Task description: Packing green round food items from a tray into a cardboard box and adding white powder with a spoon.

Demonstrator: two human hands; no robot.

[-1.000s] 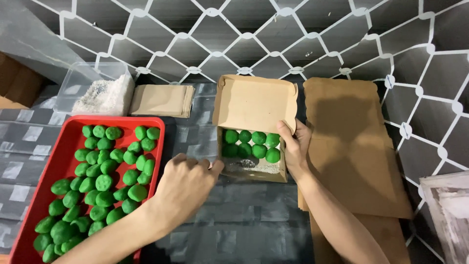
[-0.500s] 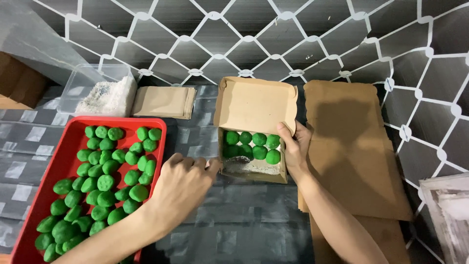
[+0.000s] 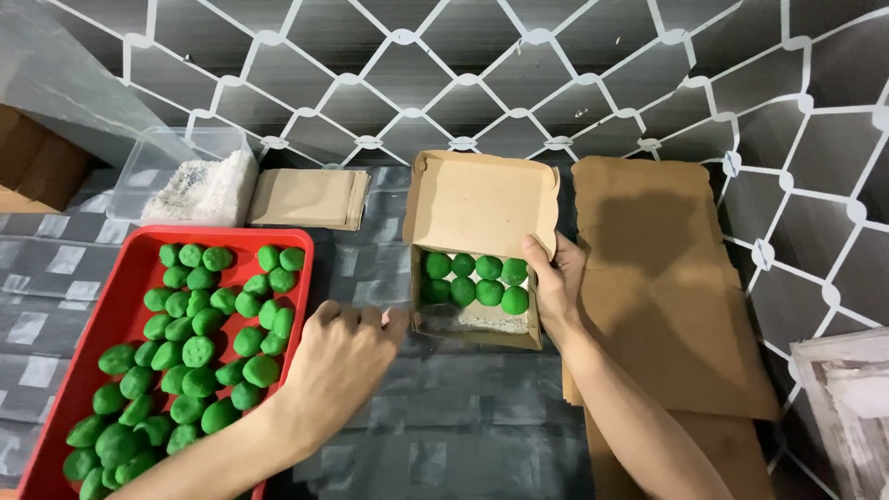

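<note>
Grey patterned tabletop; lattice-tiled dark wall; 1 red tray.

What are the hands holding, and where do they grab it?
The right hand grips the open cardboard box by its right side wall. The left hand holds nothing visible.

Right hand steadies cardboard box of green balls.

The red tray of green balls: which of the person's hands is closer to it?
Left. The left hand hovers just beside the red tray, by its right rim. The right hand is farther off, gripping the right side of the open cardboard box.
</note>
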